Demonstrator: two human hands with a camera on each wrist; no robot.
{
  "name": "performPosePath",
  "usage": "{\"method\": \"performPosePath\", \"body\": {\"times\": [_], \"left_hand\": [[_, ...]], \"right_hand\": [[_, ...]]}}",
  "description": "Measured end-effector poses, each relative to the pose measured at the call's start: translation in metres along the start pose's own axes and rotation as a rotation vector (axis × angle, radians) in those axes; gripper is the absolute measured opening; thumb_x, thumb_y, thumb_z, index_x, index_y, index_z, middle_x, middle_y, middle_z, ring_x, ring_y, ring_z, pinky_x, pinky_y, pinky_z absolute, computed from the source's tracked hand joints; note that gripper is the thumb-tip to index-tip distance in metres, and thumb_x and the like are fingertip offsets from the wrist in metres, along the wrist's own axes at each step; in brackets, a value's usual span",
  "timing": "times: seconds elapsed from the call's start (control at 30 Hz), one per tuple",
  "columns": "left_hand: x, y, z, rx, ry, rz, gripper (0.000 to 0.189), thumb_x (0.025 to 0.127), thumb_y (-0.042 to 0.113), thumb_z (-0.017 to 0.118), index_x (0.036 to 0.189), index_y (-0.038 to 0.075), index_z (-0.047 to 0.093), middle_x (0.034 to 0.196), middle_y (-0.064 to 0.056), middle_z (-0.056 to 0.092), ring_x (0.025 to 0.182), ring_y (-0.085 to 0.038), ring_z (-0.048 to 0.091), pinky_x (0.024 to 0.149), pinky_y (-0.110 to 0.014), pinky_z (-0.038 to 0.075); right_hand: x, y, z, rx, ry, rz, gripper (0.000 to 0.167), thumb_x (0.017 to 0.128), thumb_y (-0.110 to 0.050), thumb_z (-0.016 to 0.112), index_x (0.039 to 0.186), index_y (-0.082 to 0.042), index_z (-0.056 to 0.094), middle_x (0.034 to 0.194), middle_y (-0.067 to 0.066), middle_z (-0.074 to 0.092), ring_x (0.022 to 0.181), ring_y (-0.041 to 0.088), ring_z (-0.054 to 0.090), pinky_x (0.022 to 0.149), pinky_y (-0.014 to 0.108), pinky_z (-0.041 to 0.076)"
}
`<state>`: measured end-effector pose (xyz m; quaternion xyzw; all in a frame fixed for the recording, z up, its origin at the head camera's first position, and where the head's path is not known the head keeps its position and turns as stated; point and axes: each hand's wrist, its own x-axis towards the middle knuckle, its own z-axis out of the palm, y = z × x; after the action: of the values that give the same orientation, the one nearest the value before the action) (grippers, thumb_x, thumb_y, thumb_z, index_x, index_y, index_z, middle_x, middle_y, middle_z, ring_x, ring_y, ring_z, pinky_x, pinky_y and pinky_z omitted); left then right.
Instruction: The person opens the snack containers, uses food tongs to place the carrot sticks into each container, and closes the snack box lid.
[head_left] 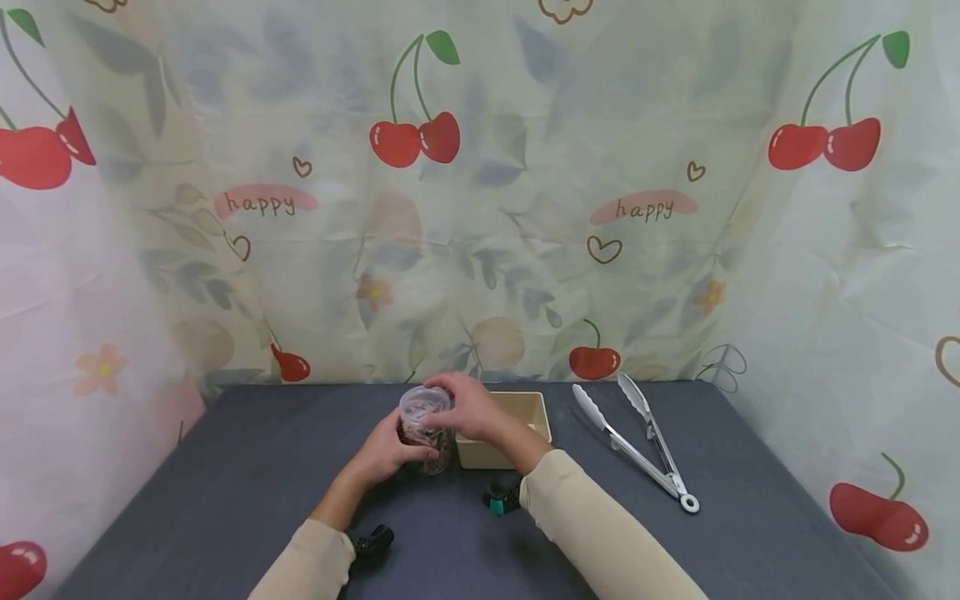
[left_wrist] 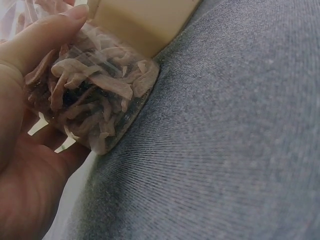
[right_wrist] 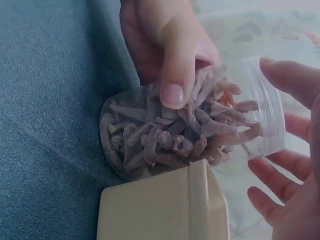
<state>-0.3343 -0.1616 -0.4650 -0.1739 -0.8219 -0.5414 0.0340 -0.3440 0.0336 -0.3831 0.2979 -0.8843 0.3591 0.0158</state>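
Observation:
A clear plastic jar (head_left: 435, 446) of brownish-grey dried strips stands on the dark cloth, left of a beige box. My left hand (head_left: 390, 450) grips its body from the left, the thumb lying across the front in the left wrist view. Around the clear lid (right_wrist: 270, 110) at the jar's top, my right hand (head_left: 472, 406) has its thumb on one side and fingertips on the other. The strips (right_wrist: 175, 135) show through the wall and fill much of the jar.
The beige box (head_left: 495, 456) stands close against the jar's right side, partly behind my right forearm. Farther right, metal tongs (head_left: 645, 467) lie spread apart on the dark table cloth (head_left: 225, 483). A printed curtain (head_left: 480, 250) encloses the back and sides.

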Motion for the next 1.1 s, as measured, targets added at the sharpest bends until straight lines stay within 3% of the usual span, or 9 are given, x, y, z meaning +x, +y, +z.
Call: {"method": "performPosePath", "body": {"times": [0.23,0.33,0.43,0.5,0.6,0.8,0.9,1.1], "left_hand": [[-0.012,0.03,-0.004,-0.003,-0.045,0.012,0.072,0.074,0.01,0.085,0.134,-0.003,0.047,0.116,-0.01,0.06,0.098,-0.019,0.057,0.084,-0.035,0.046],[-0.013,0.033,-0.005,-0.005,-0.049,0.008,0.073,0.074,0.01,0.085,0.135,-0.002,0.046,0.117,-0.01,0.06,0.098,-0.019,0.058,0.085,-0.035,0.046],[-0.01,0.026,-0.005,0.001,-0.035,0.021,0.074,0.073,0.011,0.086,0.135,-0.002,0.047,0.117,-0.01,0.061,0.099,-0.02,0.058,0.085,-0.036,0.045],[-0.006,0.015,-0.003,0.004,-0.025,0.028,0.075,0.072,0.014,0.087,0.135,0.001,0.047,0.117,-0.009,0.061,0.1,-0.02,0.057,0.086,-0.036,0.045],[-0.001,0.002,-0.002,0.011,-0.024,0.033,0.078,0.072,0.019,0.088,0.136,0.003,0.047,0.118,-0.008,0.06,0.1,-0.019,0.057,0.086,-0.036,0.045],[-0.01,0.025,-0.006,-0.031,-0.06,0.028,0.073,0.074,0.011,0.085,0.135,-0.002,0.046,0.117,-0.011,0.06,0.099,-0.02,0.059,0.084,-0.035,0.046],[-0.012,0.03,-0.007,-0.057,-0.081,0.024,0.072,0.075,0.008,0.084,0.134,-0.003,0.045,0.116,-0.011,0.06,0.098,-0.019,0.059,0.082,-0.033,0.048],[-0.011,0.029,-0.006,-0.082,-0.087,0.02,0.073,0.075,0.006,0.084,0.135,-0.003,0.044,0.116,-0.012,0.059,0.097,-0.019,0.06,0.08,-0.031,0.049]], "right_hand": [[-0.001,-0.007,0.003,-0.185,0.03,0.037,0.06,0.078,-0.048,0.078,0.128,-0.019,0.062,0.111,0.003,0.055,0.095,0.019,0.051,0.078,0.036,0.045],[-0.002,-0.011,0.005,-0.26,0.048,0.057,0.059,0.078,-0.052,0.076,0.126,-0.02,0.063,0.11,0.002,0.055,0.096,0.019,0.05,0.08,0.037,0.044],[-0.002,-0.013,0.006,-0.302,0.059,0.068,0.057,0.079,-0.053,0.075,0.125,-0.021,0.064,0.113,0.002,0.056,0.1,0.02,0.05,0.083,0.038,0.044],[-0.002,-0.014,0.006,-0.273,0.051,0.065,0.055,0.081,-0.049,0.075,0.125,-0.019,0.063,0.117,0.002,0.058,0.103,0.02,0.052,0.084,0.038,0.044],[-0.002,-0.014,0.005,-0.144,0.01,0.055,0.055,0.084,-0.041,0.075,0.13,-0.016,0.06,0.124,0.004,0.059,0.108,0.022,0.054,0.086,0.04,0.045],[-0.005,-0.004,0.001,0.103,-0.089,0.006,0.059,0.087,-0.024,0.074,0.141,-0.013,0.052,0.139,0.008,0.052,0.12,0.027,0.051,0.094,0.044,0.043],[-0.005,0.001,0.0,0.13,-0.121,-0.021,0.059,0.089,-0.02,0.072,0.143,-0.012,0.049,0.144,0.009,0.047,0.126,0.027,0.047,0.099,0.045,0.04],[-0.005,0.003,-0.001,0.074,-0.134,-0.052,0.058,0.092,-0.021,0.069,0.144,-0.01,0.048,0.145,0.01,0.046,0.13,0.027,0.044,0.102,0.045,0.038]]}}
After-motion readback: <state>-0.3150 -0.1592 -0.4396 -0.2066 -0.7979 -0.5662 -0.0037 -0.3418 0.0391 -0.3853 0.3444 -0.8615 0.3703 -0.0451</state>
